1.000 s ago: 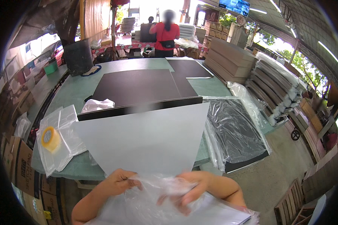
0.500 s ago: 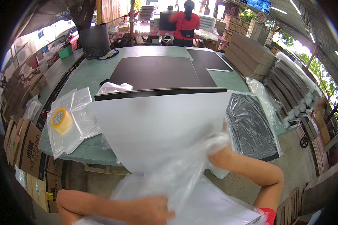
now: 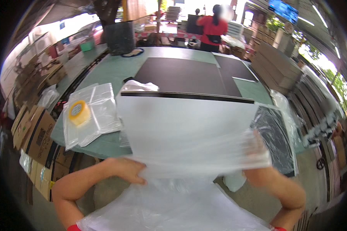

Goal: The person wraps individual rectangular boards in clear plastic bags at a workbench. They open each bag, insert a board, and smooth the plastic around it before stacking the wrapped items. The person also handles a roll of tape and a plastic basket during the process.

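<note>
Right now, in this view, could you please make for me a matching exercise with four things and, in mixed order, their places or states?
Things:
1. Round yellow roll of tape
2. Bare left hand of the camera wearer
3. Black sheet wrapped in clear plastic
4. Dark grey-brown flat sheet

Places or states:
A. To the right of the large white sheet
B. Lying on the green table, beyond the large white sheet
C. On the flat clear plastic bags
D. Gripping thin clear plastic film

Right pairs: 1-C; 2-D; 3-A; 4-B
</note>
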`<control>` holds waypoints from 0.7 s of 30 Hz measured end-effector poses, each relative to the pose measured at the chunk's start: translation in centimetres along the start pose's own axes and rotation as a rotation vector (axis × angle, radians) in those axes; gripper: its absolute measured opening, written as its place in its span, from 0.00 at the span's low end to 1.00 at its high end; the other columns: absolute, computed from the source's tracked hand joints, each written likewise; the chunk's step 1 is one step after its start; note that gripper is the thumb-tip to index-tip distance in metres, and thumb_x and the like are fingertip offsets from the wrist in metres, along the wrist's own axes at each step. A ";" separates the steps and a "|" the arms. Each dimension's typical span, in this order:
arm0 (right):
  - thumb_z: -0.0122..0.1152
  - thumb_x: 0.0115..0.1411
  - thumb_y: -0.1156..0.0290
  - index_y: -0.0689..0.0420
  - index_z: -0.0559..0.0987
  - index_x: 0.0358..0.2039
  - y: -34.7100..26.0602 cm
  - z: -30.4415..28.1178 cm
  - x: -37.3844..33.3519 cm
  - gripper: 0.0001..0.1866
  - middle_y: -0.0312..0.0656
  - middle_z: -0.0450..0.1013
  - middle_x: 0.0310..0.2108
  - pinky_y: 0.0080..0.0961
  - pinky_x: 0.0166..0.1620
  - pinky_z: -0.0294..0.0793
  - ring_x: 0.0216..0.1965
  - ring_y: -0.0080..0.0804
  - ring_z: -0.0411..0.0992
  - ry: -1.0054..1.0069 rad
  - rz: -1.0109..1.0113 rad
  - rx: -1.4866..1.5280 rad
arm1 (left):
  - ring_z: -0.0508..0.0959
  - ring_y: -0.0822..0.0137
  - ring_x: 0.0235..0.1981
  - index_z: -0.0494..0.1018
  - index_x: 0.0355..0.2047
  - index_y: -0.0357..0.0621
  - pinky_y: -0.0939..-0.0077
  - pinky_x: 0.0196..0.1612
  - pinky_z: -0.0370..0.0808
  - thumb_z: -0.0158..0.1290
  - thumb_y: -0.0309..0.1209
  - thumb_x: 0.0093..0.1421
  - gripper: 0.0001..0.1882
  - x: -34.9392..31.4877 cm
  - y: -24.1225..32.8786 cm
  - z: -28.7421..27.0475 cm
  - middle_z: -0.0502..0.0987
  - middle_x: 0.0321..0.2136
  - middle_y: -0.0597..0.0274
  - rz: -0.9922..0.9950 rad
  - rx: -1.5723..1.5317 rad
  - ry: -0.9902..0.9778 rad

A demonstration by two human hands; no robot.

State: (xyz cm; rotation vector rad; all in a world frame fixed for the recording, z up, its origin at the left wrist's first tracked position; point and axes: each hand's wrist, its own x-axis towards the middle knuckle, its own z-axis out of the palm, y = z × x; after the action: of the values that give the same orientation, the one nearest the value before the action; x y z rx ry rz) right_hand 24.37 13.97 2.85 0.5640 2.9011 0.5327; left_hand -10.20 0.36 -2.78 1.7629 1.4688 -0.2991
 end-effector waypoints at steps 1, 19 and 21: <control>0.45 0.46 0.70 0.58 0.70 0.39 -1.7 -2.7 -0.3 0.17 0.54 0.60 0.48 0.52 0.57 0.38 0.55 0.52 0.51 -0.048 -0.219 0.107 | 0.67 0.59 0.45 0.64 0.43 0.35 0.68 0.49 0.61 0.48 0.40 0.47 0.26 -0.8 -1.1 0.3 0.68 0.41 0.49 0.097 0.150 0.194; 0.57 0.40 0.71 0.56 0.73 0.28 -4.2 -3.1 0.0 0.11 0.42 0.70 0.27 0.30 0.37 0.67 0.30 0.38 0.68 -0.456 -0.129 0.302 | 0.70 0.58 0.37 0.68 0.33 0.40 0.65 0.37 0.68 0.45 0.29 0.48 0.12 -2.9 -0.3 -0.2 0.70 0.32 0.54 -0.241 0.689 0.703; 0.58 0.40 0.71 0.56 0.73 0.27 -4.0 -8.0 -1.0 0.11 0.41 0.71 0.25 0.28 0.34 0.69 0.27 0.36 0.70 -0.514 -0.143 0.667 | 0.70 0.60 0.37 0.69 0.33 0.42 0.65 0.37 0.68 0.46 0.31 0.48 0.11 -1.1 -3.8 1.3 0.71 0.32 0.57 -0.100 0.766 0.753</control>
State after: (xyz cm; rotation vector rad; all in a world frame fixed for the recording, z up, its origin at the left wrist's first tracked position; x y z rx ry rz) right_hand 22.33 7.59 8.92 0.4620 2.5266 -0.5488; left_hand -13.58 -1.34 -4.52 2.5952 2.1618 -0.2824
